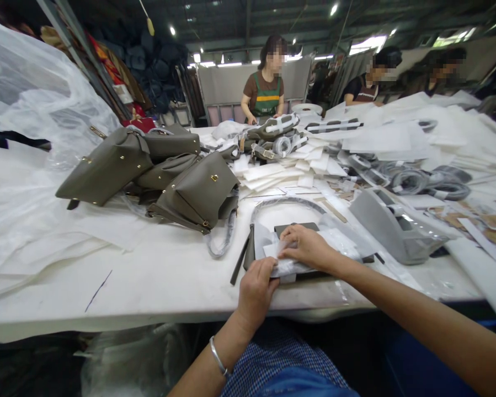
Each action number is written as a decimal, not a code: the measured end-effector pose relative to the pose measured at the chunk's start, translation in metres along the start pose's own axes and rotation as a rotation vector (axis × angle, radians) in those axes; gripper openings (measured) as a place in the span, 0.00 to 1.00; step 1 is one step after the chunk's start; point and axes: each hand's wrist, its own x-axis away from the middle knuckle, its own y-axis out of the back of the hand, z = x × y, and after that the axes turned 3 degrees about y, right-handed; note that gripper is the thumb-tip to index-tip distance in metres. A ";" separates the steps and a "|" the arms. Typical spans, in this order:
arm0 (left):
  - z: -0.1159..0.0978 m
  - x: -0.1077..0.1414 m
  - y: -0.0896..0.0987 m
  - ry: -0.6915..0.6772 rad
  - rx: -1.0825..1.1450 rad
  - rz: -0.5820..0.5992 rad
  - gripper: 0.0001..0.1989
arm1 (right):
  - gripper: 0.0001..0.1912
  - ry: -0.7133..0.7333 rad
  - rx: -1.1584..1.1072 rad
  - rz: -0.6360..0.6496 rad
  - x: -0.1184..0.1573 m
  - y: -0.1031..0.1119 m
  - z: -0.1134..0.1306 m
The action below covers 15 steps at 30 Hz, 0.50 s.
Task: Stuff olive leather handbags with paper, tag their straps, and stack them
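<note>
An olive-grey handbag point(250, 248) lies on the table in front of me, partly covered by white sheet and clear plastic wrapping point(291, 269). Its plastic-wrapped handle point(287, 203) arches away from me, and a dark strap hangs out at its left. At the near edge of the bag, my left hand point(258, 289) is closed with its fingertips pinching the wrapping. My right hand point(308, 247) lies over the bag, its fingers pinched on the wrapping just above the left fingertips. The hands and wrapping hide most of the bag's face.
Several olive-grey handbags point(193, 193) are piled on the left of the white table point(148, 281). A grey bag in clear plastic point(396, 226) stands at the right. Beyond are stacked white sheets point(272, 175) and coiled wrapped straps point(411, 181). A co-worker in a green apron point(268, 94) stands opposite.
</note>
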 end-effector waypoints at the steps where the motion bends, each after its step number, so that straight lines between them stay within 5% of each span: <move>1: 0.000 0.000 0.000 -0.012 -0.013 0.001 0.15 | 0.06 -0.006 0.009 0.019 -0.002 0.000 -0.001; 8: -0.005 -0.003 0.004 -0.117 -0.112 0.051 0.16 | 0.11 -0.022 0.038 0.102 -0.024 -0.001 -0.005; 15: -0.009 -0.007 0.005 -0.133 -0.167 0.064 0.24 | 0.10 -0.057 0.049 -0.068 -0.023 -0.004 -0.001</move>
